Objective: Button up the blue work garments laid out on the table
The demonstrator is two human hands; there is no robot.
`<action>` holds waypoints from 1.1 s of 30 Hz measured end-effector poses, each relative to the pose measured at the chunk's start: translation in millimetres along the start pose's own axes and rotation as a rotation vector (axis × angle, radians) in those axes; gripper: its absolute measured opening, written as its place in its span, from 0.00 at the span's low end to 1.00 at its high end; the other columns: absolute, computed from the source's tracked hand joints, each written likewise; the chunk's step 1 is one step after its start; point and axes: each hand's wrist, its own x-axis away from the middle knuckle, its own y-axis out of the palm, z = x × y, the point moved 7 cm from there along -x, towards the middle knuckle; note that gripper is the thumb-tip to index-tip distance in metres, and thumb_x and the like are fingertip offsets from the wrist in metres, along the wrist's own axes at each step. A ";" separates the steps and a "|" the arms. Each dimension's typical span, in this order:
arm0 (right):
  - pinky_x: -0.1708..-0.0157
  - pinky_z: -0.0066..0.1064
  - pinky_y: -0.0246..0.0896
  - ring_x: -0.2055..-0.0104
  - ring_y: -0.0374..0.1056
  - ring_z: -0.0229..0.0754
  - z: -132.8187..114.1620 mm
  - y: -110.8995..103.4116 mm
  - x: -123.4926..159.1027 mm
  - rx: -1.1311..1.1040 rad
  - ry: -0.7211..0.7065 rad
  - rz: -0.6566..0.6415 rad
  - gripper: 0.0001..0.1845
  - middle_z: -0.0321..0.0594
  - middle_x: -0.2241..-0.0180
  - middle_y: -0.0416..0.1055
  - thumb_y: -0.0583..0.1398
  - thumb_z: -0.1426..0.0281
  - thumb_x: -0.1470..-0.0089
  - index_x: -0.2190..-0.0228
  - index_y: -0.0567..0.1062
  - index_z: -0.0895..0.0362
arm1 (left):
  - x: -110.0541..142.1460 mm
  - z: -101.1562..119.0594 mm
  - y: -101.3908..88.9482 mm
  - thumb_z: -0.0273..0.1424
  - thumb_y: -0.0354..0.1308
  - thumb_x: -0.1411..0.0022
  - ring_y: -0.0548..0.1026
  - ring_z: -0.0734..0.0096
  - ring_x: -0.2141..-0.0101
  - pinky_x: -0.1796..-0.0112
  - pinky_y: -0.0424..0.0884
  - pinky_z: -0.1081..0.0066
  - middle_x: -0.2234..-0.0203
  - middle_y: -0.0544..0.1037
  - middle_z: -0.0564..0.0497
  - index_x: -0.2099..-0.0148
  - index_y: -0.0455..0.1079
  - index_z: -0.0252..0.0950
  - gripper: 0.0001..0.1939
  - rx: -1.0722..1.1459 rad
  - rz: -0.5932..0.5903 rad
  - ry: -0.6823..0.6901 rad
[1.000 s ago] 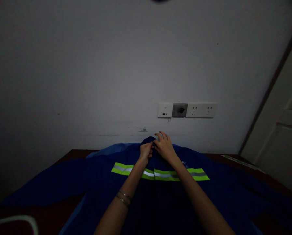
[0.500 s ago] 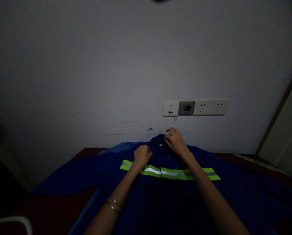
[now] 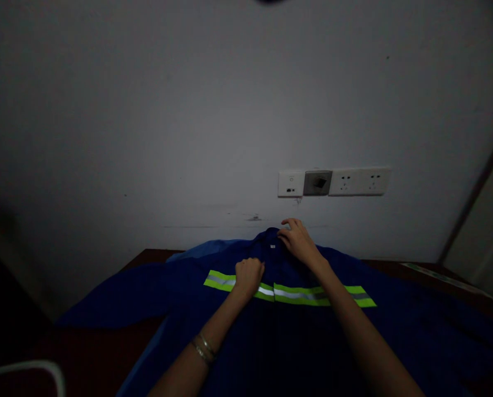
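Note:
A dark blue work jacket (image 3: pixel 229 342) lies spread front up, with yellow-green and silver reflective tape (image 3: pixel 299 295) across its chest. My left hand (image 3: pixel 249 274) is closed at the left front panel, beside the front opening and just over the tape; its fingertips are mostly hidden, and the fabric seems to be in them. At the collar (image 3: pixel 266 234), my right hand (image 3: pixel 299 241) has thumb and forefinger apart, the thumb touching the collar's right side. A small white label (image 3: pixel 272 246) shows inside the neck.
Lighter blue cloth (image 3: pixel 207 249) shows from under the jacket on the left. The dark red tabletop (image 3: pixel 101 353) meets a grey wall (image 3: pixel 213 138) carrying sockets and a switch panel (image 3: pixel 332 182). A curved white bar (image 3: pixel 31 364) is at lower left.
My left hand has moved slightly down and right along the jacket front, towards the tape. The right hand stays at the collar. The view has shifted a little.

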 end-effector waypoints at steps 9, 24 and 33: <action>0.54 0.41 0.59 0.51 0.56 0.50 -2.6 -8.2 -2.4 -0.060 -0.015 -0.019 0.08 0.47 0.56 0.62 0.57 0.71 0.48 0.68 0.76 0.55 | -22.2 8.7 -2.0 0.37 0.48 0.38 0.75 0.57 0.63 0.64 0.69 0.65 0.67 0.77 0.38 0.62 0.74 0.30 0.17 -0.103 -0.081 0.037; 0.52 0.41 0.56 0.55 0.61 0.46 42.9 8.8 2.7 -0.354 0.126 -0.002 0.09 0.44 0.60 0.66 0.57 0.68 0.48 0.68 0.77 0.55 | -4.3 -40.5 -26.5 0.34 0.49 0.43 0.72 0.68 0.72 0.71 0.62 0.74 0.75 0.75 0.48 0.71 0.71 0.36 0.12 0.081 -0.278 0.257; 0.51 0.40 0.57 0.58 0.66 0.43 67.1 31.6 8.9 -0.717 0.245 0.031 0.09 0.41 0.64 0.71 0.59 0.63 0.52 0.71 0.76 0.54 | -10.6 -71.1 -39.3 0.36 0.50 0.47 0.58 0.78 0.81 0.78 0.51 0.76 0.85 0.60 0.57 0.80 0.61 0.33 0.14 0.341 -0.348 0.254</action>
